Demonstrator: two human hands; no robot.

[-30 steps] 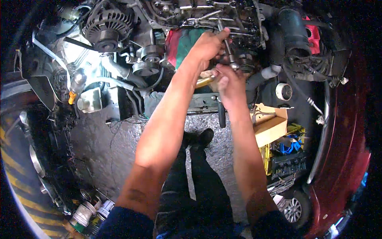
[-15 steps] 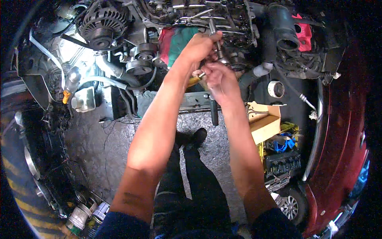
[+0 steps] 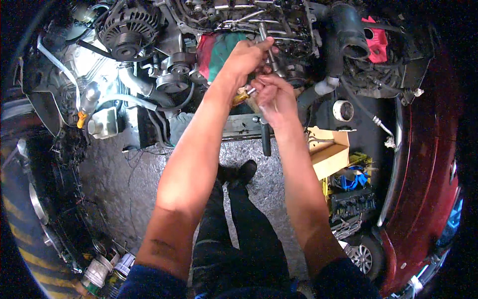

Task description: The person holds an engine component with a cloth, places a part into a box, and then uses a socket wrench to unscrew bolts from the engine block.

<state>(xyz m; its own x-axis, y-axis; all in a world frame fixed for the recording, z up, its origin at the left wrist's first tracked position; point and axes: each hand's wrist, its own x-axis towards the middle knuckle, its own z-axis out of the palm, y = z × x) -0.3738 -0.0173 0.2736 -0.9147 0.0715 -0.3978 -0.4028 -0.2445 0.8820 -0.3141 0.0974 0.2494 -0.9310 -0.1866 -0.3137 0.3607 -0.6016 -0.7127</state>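
My left hand (image 3: 247, 59) is closed around a long silver socket extension (image 3: 264, 32), which slants over the front of the opened engine (image 3: 234, 15). Just below and to the right, my right hand (image 3: 275, 95) has its fingers curled near the bar's lower end; what they pinch is hidden. A yellow-handled screwdriver (image 3: 241, 95) lies between my wrists, its short bright shaft reaching the right fingers. Whether those fingers touch it I cannot tell. Below the right hand, a black-handled ratchet (image 3: 266, 138) rests across the front crossmember (image 3: 229, 127). Red and green cloths (image 3: 225, 52) are tucked beside my left hand.
An alternator (image 3: 127, 32) and pulleys (image 3: 173, 80) sit at left, near a bright work lamp (image 3: 89, 97). To the right are a dark air duct (image 3: 347, 35), a tape roll (image 3: 343, 110), an open cardboard box (image 3: 331, 157) and a dark red car panel (image 3: 423, 174).
The whole view has shifted slightly. My right fingers have turned a little by the bar's lower end, while the left hand keeps its grip on the extension.
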